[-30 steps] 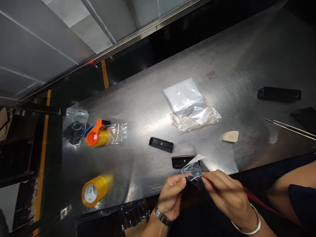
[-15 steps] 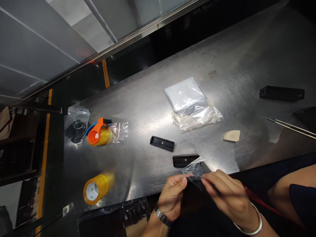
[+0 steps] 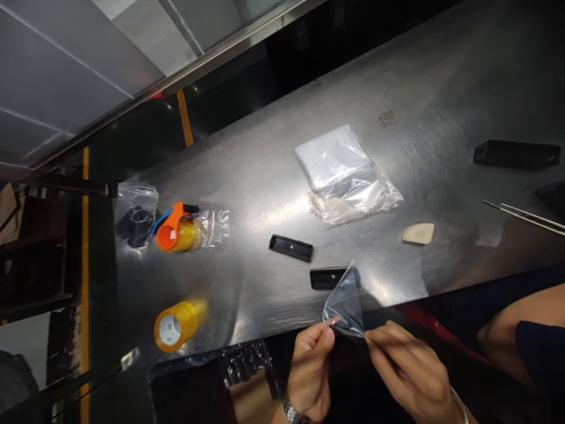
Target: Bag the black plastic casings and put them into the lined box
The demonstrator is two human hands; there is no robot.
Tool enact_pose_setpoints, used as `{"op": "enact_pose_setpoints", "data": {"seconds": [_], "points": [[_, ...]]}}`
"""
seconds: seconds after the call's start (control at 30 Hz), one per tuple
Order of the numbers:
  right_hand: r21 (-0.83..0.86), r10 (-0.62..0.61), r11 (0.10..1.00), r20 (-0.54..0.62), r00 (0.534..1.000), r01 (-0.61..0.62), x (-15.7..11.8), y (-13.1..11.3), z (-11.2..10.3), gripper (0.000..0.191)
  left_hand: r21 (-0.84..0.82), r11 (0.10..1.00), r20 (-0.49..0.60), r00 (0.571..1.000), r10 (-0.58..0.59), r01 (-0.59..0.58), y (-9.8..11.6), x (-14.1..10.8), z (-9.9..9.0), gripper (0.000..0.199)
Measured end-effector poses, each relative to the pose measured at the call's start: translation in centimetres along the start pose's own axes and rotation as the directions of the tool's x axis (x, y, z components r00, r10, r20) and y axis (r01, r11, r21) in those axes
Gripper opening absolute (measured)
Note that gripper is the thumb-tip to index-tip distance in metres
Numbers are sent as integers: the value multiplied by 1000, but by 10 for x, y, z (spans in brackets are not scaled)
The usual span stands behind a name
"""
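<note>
Clear film (image 3: 345,307) pulls taut between left hand (image 3: 310,366) and right hand (image 3: 408,368), each grip a narrow fingertip pinch, beside the black plastic cover (image 3: 327,278) on the steel worktop (image 3: 247,294).

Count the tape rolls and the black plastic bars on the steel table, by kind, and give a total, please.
Yellow tape rolls: 2
Black plastic bars: 3, plus one unclear dark piece at the edge
Total: 5
</note>
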State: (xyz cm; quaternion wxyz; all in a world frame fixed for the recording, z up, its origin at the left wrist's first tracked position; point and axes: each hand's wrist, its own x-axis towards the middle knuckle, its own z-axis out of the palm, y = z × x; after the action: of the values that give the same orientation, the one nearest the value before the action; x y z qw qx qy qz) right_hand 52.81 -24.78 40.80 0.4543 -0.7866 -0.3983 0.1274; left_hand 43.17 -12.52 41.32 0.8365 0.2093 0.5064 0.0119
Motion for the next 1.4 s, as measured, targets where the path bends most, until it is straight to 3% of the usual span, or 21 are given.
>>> {"op": "enact_pose_setpoints", "data": {"seconds": [0.17,0.33,0.47,0.63,0.83,1.0,1.1,1.27,1.4], "points": [[31,41,999,4,999,-41,-23,-14,4,17,107,994,-124,992,7,6,-11,-24,-11,24],[6,6,1000,81,997,-7,-37,-20,4,19,78,995,-208,977,-46,63,-17,-37,-19,23],[-6,-121,992,128,984,123,-38,-28,-3,20,9,994,-141,984,-104,106,-15,-45,-22,20],[50,-70,997,193,979,61,-33,-37,-8,18,-34,989,-104,984,-146,143,-13,-53,-24,20],[117,-226,972,243,943,203,-35,-30,0,20,-79,975,-3,977,-211,210,-11,-47,-32,19],[121,-82,991,250,965,53,-35,-28,3,20,-66,971,18,973,-230,230,-14,-45,-37,18],[149,-23,989,297,955,-22,-39,-27,1,18,-9,961,-14,961,-275,275,-18,-47,-43,23],[230,20,962,485,874,-149,-50,-17,-7,12,145,931,-56,943,-329,334,-14,-51,-47,30],[291,235,841,562,793,-456,-54,-11,-7,22,246,915,-9,945,-328,319,-7,-51,-45,31]]}}
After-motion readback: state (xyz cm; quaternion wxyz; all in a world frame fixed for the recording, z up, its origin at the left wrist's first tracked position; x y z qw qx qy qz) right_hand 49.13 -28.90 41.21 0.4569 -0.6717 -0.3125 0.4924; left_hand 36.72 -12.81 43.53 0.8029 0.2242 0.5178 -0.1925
